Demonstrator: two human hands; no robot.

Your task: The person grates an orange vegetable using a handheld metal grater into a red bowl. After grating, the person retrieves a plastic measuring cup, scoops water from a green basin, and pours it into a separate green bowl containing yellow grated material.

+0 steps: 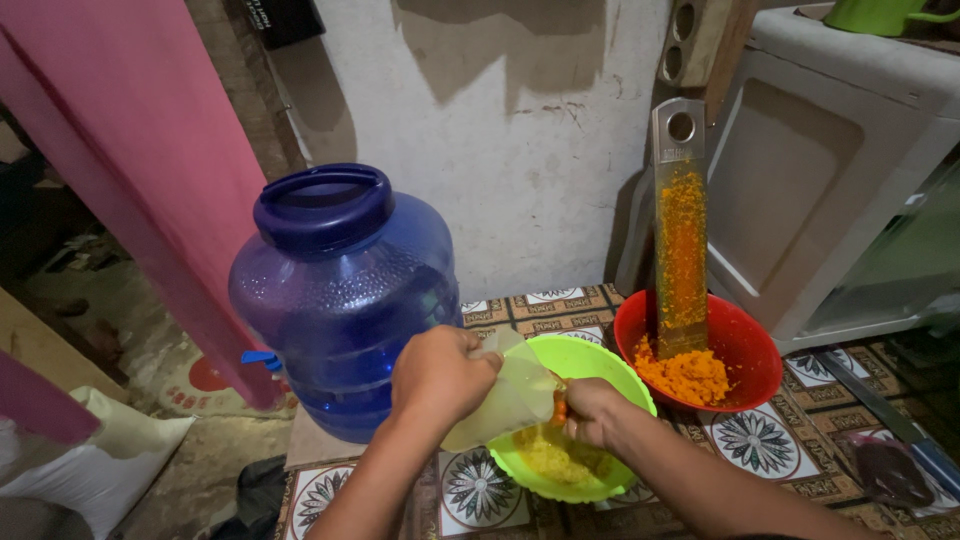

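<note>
- Two hands are working one cup (500, 400), a pale translucent plastic one, tilted mouth-down over the green bowl (600, 375).
- The left hand (440, 375) is wrapping its fingers tight around the cup's upper wall; the right hand (592, 412) is pinching an orange piece (559, 408) at the cup's mouth.
- The cup is looking light and thin, likely flexing if squeezed and slippery when wet; gripping mid-wall seems safest.
- Yellow pulp (555, 458) is lying in the bowl.
- A grater (681, 235) is standing in the red bowl (745, 345), with a blue jug (340, 300) to the left.
</note>
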